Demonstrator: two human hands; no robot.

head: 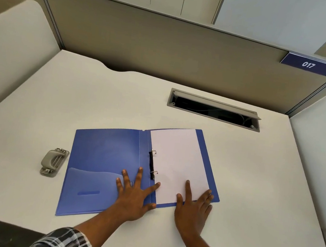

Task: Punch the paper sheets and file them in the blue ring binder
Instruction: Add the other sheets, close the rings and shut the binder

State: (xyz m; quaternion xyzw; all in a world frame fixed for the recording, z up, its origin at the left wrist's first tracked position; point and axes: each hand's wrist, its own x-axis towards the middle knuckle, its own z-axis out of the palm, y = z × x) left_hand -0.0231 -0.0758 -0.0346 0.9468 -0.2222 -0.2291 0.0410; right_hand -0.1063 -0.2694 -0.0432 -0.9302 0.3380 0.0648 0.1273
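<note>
Hands (135, 193) (194, 207) flat, fingers spread, gripping nothing, cover binder's (102, 157) near edge

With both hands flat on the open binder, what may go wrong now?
1. The two metal rings appear open beside the white paper sheets; closing the blue plastic ring binder now may leave the sheets loose.
2. The left hand lies near the rings and might get pinched.
</note>
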